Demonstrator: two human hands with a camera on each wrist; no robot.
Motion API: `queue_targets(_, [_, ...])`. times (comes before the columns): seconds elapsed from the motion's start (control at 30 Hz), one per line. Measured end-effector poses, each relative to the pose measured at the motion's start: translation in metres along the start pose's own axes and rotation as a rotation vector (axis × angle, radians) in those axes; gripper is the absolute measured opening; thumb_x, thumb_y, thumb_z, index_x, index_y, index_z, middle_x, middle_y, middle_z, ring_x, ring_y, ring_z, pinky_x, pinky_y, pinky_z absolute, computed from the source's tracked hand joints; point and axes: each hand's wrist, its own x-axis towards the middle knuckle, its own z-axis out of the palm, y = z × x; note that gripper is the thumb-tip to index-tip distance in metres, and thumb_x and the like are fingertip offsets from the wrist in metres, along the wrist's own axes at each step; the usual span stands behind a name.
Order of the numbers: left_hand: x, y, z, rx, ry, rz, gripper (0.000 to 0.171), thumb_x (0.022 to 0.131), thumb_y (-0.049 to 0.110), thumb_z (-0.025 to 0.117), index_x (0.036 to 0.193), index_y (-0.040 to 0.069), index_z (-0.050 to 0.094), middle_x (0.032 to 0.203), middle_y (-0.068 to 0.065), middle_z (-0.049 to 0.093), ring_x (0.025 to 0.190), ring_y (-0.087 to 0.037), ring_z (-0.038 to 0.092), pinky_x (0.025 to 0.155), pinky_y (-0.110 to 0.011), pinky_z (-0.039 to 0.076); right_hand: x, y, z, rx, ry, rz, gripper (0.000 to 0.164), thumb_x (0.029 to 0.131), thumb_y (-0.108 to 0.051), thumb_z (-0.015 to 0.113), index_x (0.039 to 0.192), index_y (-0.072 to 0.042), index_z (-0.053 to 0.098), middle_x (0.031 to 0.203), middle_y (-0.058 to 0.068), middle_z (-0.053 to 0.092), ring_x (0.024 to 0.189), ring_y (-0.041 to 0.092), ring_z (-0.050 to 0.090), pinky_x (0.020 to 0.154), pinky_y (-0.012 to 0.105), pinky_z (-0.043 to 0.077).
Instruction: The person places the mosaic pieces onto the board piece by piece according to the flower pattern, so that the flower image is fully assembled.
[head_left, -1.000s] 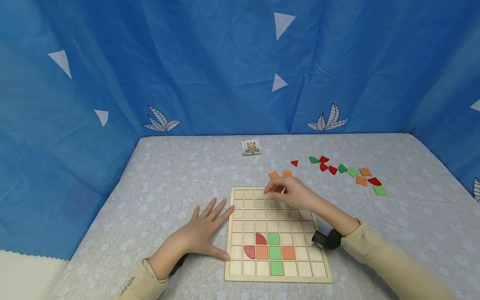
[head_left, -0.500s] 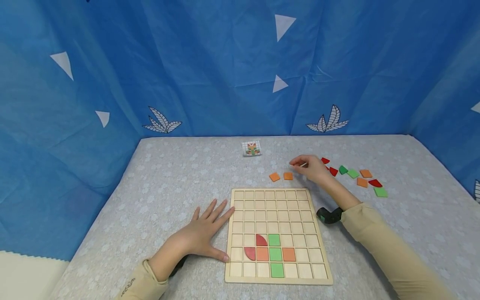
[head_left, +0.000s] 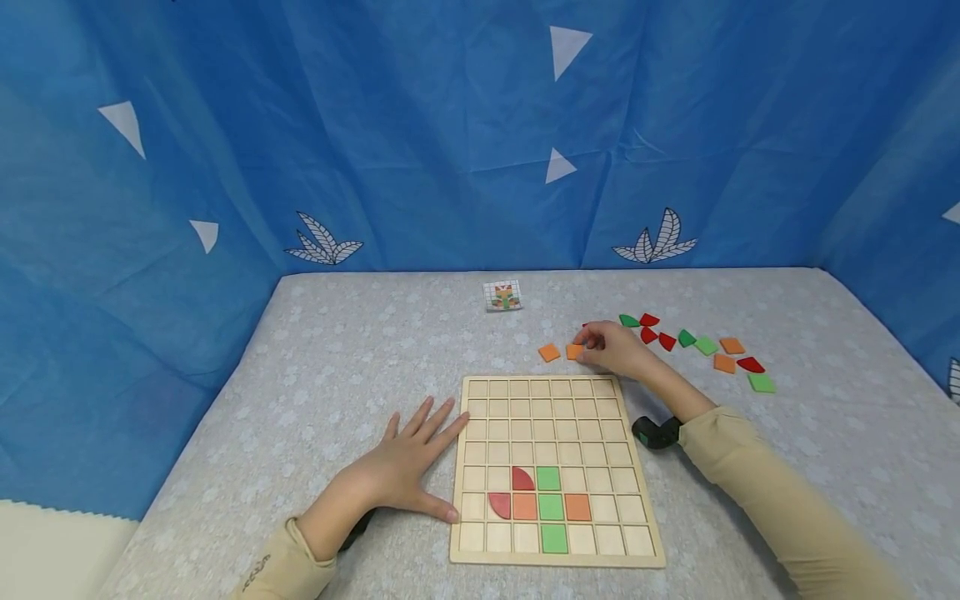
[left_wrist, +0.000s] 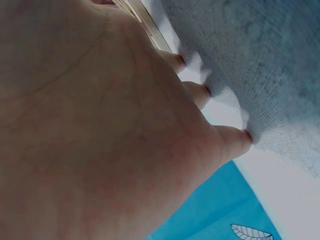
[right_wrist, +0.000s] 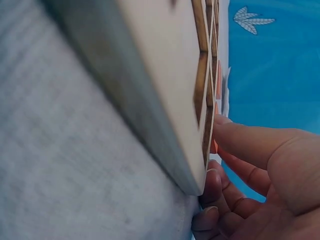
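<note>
Head view: grid board on surface. Left hand: fingers spread, released, touching board's left edge. Right hand: fingers pinching orange tile just beyond board's far edge. Strip of surface separates far edge from picture card.

The tile at the right hand's fingers is plain orange, like its neighbour. Between the hands, the board is pale wood ruled in a grid, bearing red quarter-rounds, orange squares and light green squares. Beyond the right hand lie loose pieces in red, orange, dark green and light green. The card ahead of both hands shows a red, orange and green figure on a white grid. Beige sleeves, dark lettering by the left hand; pale grey flowered tabletop; blue backdrop with white triangles and black-lined leaves.
</note>
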Motion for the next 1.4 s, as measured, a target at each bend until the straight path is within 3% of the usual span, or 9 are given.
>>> queue_targets(0.37, [0.0, -0.001, 0.001, -0.008, 0.003, 0.003, 0.117, 0.062, 0.073, 0.066, 0.152, 0.019, 0.014, 0.155, -0.01, 0.002, 0.138, -0.035, -0.006, 0.098, -0.068, 0.003, -0.001, -0.002, 0.002, 0.018, 0.04, -0.021, 0.015, 0.081, -0.003, 0.072, 0.092, -0.002, 0.063, 0.082, 0.006, 0.056, 0.07, 0.021, 0.049, 0.063, 0.034, 0.041])
queue_targets(0.87, [-0.001, 0.0, -0.001, -0.015, 0.0, -0.002, 0.116, 0.063, 0.072, 0.066, 0.152, 0.019, 0.014, 0.155, -0.01, 0.003, 0.138, -0.035, -0.006, 0.099, -0.067, 0.002, -0.002, -0.005, 0.001, 0.037, 0.1, -0.016, 0.007, 0.084, -0.003, 0.069, 0.086, -0.004, 0.063, 0.077, 0.005, 0.059, 0.071, 0.022, 0.053, 0.063, 0.033, 0.045])
queue_targets(1.4, [0.0, 0.0, 0.0, 0.005, -0.002, -0.004, 0.117, 0.062, 0.073, 0.066, 0.152, 0.018, 0.014, 0.155, -0.01, 0.002, 0.138, -0.035, -0.005, 0.099, -0.068, 0.002, -0.028, -0.025, -0.003, 0.084, 0.081, -0.079, 0.007, 0.086, -0.003, 0.066, 0.093, -0.001, 0.069, 0.078, 0.003, 0.061, 0.067, 0.019, 0.056, 0.061, 0.031, 0.049])
